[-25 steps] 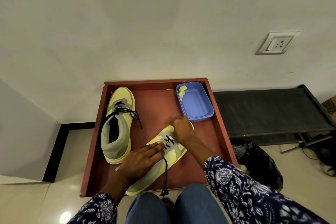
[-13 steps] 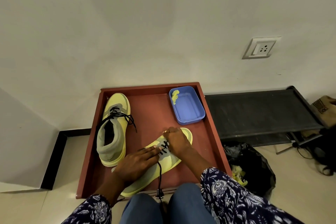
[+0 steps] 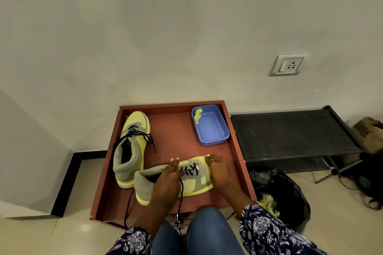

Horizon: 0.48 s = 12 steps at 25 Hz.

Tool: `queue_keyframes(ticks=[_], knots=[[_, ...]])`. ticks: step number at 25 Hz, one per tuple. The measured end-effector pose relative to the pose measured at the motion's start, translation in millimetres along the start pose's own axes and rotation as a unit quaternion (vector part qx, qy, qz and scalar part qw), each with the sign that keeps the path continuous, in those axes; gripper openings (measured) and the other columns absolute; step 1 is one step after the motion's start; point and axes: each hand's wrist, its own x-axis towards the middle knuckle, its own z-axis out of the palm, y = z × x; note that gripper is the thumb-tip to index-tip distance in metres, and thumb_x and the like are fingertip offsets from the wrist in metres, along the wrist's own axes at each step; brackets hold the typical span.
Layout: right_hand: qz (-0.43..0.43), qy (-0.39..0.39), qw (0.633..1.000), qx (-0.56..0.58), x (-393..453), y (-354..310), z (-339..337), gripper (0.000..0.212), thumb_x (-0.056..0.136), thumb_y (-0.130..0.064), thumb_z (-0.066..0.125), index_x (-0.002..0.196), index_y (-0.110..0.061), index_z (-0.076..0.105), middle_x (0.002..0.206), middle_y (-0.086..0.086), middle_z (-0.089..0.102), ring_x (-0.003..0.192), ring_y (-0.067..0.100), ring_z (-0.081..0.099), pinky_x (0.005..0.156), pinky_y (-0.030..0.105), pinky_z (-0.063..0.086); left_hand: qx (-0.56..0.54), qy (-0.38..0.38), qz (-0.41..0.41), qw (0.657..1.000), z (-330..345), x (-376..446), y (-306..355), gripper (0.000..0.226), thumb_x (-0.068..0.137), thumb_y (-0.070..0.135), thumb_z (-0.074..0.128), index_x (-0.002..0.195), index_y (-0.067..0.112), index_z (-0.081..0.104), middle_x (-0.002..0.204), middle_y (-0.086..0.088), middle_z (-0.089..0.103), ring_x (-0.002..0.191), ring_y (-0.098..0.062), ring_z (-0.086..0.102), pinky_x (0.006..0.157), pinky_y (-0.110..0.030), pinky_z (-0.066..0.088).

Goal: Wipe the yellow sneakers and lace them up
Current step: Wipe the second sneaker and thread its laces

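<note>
I hold the near sneaker (image 3: 186, 180) flat on the red tray (image 3: 176, 141), left hand (image 3: 165, 182) pressing its tongue, right hand (image 3: 217, 172) clasping the toe. I should keep it steady and draw each black lace (image 3: 180, 196) snug, eyelet by eyelet.

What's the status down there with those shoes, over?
Both hands on the near sneaker: left hand over the laces, right hand at the toe. Far sneaker laced, loose ends trailing. Nothing in the way.
</note>
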Motion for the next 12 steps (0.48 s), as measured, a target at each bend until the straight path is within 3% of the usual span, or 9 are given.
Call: queue_keyframes(ticks=[2, 5, 7, 9, 12], knots=[[0.025, 0.006, 0.999, 0.025, -2, 10, -6, 0.017, 0.093, -0.028, 0.048, 0.098, -0.017, 0.06, 0.113, 0.012, 0.057, 0.098, 0.028, 0.056, 0.091, 0.042, 0.046, -0.008, -0.025, -0.079, 0.997, -3, -2, 13, 0.035, 0.08, -0.004, 0.04, 0.1, -0.005, 0.069, 0.138, -0.027, 0.04, 0.133, -0.04, 0.035, 0.11, -0.036, 0.024], [0.049, 0.014, 0.997, 0.057, -9, 16, -15, 0.022, 0.093, -0.031, 0.045, 0.097, -0.015, 0.058, 0.106, 0.012, 0.055, 0.094, 0.027, 0.056, 0.087, 0.041, 0.047, -0.073, 0.04, -0.196, 0.977, -2, -5, 36, 0.015, 0.07, -0.003, 0.063, 0.085, -0.004, 0.067, 0.115, -0.033, 0.055, 0.105, -0.049, 0.052, 0.095, -0.049, 0.041], [0.053, 0.022, 0.997, 0.051, -12, 18, -17, 0.022, 0.094, -0.032, 0.045, 0.096, -0.015, 0.058, 0.103, 0.01, 0.054, 0.093, 0.027, 0.055, 0.088, 0.042, 0.046, -0.104, 0.075, -0.286, 0.95, -1, -3, 43, 0.03, 0.067, 0.004, 0.075, 0.088, -0.007, 0.058, 0.104, -0.033, 0.054, 0.091, -0.048, 0.051, 0.081, -0.049, 0.043], [0.051, 0.021, 0.997, 0.057, -16, 21, -17, 0.018, 0.093, -0.029, 0.047, 0.091, -0.015, 0.057, 0.099, 0.012, 0.054, 0.088, 0.026, 0.054, 0.088, 0.044, 0.046, -0.147, 0.054, -0.363, 0.919, 1, -1, 40, 0.039, 0.075, 0.014, 0.073, 0.097, -0.012, 0.052, 0.107, -0.034, 0.052, 0.098, -0.047, 0.047, 0.085, -0.048, 0.035], [0.041, 0.042, 0.995, 0.081, -25, 27, -20, 0.015, 0.092, -0.026, 0.05, 0.089, -0.012, 0.057, 0.095, 0.013, 0.057, 0.082, 0.024, 0.054, 0.082, 0.043, 0.049, -0.15, 0.051, -0.372, 0.914, 4, 6, 34, 0.036, 0.081, 0.014, 0.068, 0.101, -0.011, 0.052, 0.11, -0.033, 0.052, 0.103, -0.046, 0.046, 0.091, -0.046, 0.031]])
